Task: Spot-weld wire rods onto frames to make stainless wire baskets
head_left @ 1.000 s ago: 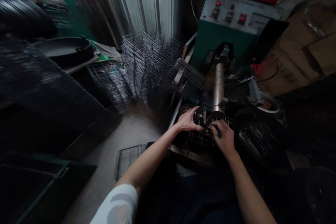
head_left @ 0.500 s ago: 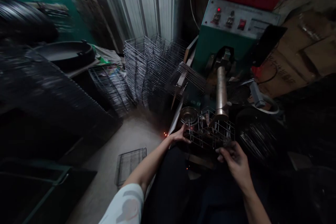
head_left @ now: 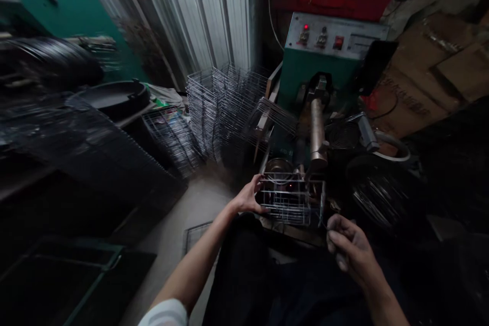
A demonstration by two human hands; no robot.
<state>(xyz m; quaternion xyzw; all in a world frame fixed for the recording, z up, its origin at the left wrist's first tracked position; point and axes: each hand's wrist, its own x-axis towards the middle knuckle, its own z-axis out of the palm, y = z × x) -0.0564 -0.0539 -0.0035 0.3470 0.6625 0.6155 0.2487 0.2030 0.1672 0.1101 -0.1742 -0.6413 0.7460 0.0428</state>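
My left hand [head_left: 249,197] grips the left end of a small wire basket [head_left: 286,208], thumb below and fingers at its upper edge. The basket sits low in front of a green machine [head_left: 301,74], just below and left of its metal cylinder arm [head_left: 317,132]. Off the basket's right end, my right hand [head_left: 349,242] has its fingers pinched together; a thin wire may be at the fingertips, too dark to be sure. Behind the basket lies a round metal dish [head_left: 278,167]. A tiny orange glow shows among the wires.
Stacked wire baskets [head_left: 210,112] stand behind to the left. A dark round container [head_left: 378,193] with thin metal rods is on the right, near cardboard boxes [head_left: 412,97]. A wire frame [head_left: 194,234] lies on the floor; a wire coil [head_left: 57,61] sits far left.
The basket has turned and come away from under the cylinder arm, with my left hand still on it. My right hand has moved right, apart from the basket. Sparks near the floor are gone.
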